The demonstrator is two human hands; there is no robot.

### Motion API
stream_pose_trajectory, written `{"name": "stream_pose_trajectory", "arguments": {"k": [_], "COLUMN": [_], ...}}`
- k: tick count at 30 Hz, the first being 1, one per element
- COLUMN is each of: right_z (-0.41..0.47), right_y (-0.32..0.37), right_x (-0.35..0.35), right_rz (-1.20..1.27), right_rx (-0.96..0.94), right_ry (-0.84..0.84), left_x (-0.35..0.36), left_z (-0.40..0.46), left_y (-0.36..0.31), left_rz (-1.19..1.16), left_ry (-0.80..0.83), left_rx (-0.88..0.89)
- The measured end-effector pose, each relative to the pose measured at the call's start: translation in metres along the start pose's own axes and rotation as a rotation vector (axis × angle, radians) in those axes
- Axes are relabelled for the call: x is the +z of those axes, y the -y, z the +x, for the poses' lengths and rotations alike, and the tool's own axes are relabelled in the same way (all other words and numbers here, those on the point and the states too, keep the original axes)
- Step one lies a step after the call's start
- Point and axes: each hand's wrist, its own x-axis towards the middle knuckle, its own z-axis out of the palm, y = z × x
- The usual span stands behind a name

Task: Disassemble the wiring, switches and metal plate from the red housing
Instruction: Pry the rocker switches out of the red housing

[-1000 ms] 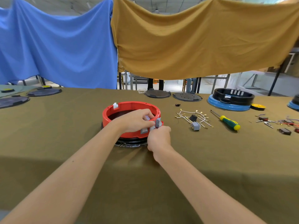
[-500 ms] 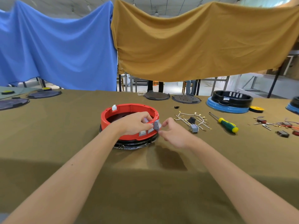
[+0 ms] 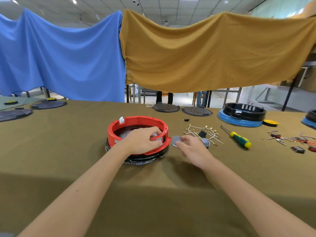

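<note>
The left hand (image 3: 142, 140) is covering the red housing (image 3: 136, 120) rim at 4 o'clock; a blue-based unit (image 3: 310, 119) is being cropped at the tabletop (image 3: 68, 159)'s right edge.

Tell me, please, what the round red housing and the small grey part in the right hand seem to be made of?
Round red housing: probably moulded plastic, with uniform colour, a soft sheen and moulded ribs. Small grey part, pinched by the right hand: matte grey, likely plastic; too blurred to be sure.
</note>
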Motion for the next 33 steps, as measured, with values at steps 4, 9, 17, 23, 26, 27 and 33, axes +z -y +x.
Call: {"name": "stream_pose_trajectory", "arguments": {"k": [4,9,17,23,26,27,33], "right_z": [-0.006,0.007,0.007,-0.001,-0.007,-0.008,-0.015], "right_y": [-0.013,-0.011,-0.040,-0.038,-0.033,-0.033,-0.030], "right_x": [-0.007,-0.021,-0.006,-0.009,-0.012,-0.012,-0.017], "right_rz": [0.286,0.346,0.325,0.421,0.506,0.550,0.719], "right_rx": [0.211,0.352,0.296,0.237,0.182,0.158,0.045], "right_ry": [0.052,-0.060,-0.311,-0.284,-0.234,-0.221,-0.226], "left_x": [0.005,0.012,0.026,0.044,0.050,0.049,0.023], "left_z": [-0.002,-0.001,0.001,-0.013,-0.016,-0.016,-0.011], "left_y": [0.002,0.009,0.022,0.011,0.010,0.011,0.022], "left_rz": [0.127,0.199,0.320,0.612,0.533,0.505,0.178], "left_ry": [-0.076,-0.178,-0.366,-0.600,-0.601,-0.595,-0.345], "left_rx": [0.065,0.149,0.243,0.070,-0.002,0.000,0.095]}}
